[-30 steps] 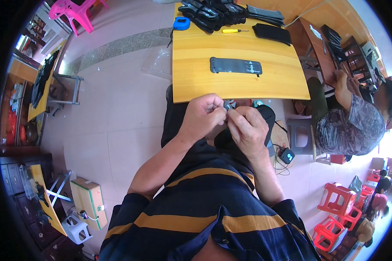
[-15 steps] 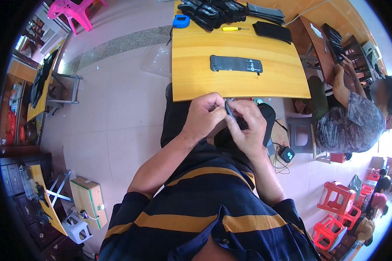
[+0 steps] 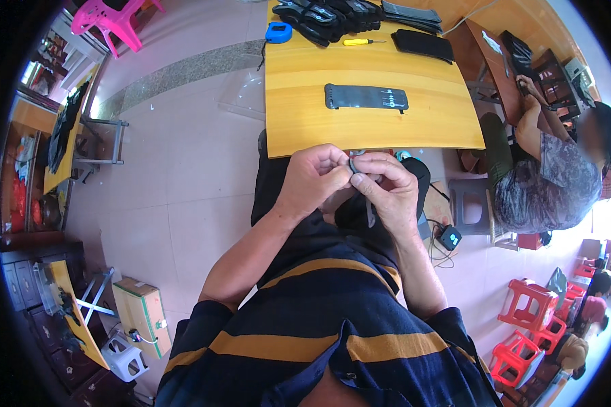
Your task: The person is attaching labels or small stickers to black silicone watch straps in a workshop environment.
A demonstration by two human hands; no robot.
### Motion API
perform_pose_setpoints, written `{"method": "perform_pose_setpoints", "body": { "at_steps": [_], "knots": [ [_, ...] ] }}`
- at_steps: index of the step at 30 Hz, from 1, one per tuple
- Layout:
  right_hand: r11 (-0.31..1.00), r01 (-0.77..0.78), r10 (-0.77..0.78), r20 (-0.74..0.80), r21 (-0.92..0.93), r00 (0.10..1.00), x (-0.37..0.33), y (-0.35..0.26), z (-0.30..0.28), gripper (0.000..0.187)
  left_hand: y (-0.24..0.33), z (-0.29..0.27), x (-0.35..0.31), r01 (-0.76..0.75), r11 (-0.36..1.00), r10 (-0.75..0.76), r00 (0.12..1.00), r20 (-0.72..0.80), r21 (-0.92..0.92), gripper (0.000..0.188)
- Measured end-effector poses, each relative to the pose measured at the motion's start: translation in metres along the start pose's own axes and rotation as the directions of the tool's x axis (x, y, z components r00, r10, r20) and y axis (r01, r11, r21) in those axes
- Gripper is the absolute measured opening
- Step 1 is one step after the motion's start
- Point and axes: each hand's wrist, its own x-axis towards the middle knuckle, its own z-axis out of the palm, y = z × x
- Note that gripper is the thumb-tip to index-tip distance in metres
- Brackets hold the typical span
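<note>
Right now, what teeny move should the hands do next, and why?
Maybe the left hand should hold the small dark strip steady while the right hand gently pulls it a bit. Both hands' fingertips meet at it, and a grey tail, perhaps part of it, dangles by the right hand.

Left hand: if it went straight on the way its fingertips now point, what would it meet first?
The left hand points rightward, so first comes the small dark piece pinched between both hands, then, just beyond it, the right hand. Exact depth is hard to judge here.
</note>
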Motion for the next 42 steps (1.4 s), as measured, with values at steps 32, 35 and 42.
{"method": "perform_pose_setpoints", "body": {
  "at_steps": [32,35,42],
  "knots": [
    [0.923,0.127,-0.154,-0.046,-0.363,0.987,-0.01,0.012,0.008,0.014,-0.033,0.004,-0.001,0.0,1.0,-0.003,0.992,-0.123,-0.028,0.006],
    [0.942,0.077,-0.097,-0.045,-0.326,0.994,-0.007,0.01,0.006,0.014,-0.036,0.005,0.0,-0.033,0.999,0.032,0.991,-0.133,-0.006,0.007],
    [0.892,0.053,-0.048,0.023,-0.449,0.999,0.006,-0.009,0.007,0.007,-0.034,-0.001,-0.001,-0.112,0.971,0.142,0.982,-0.129,0.212,0.007]
  ]
}}
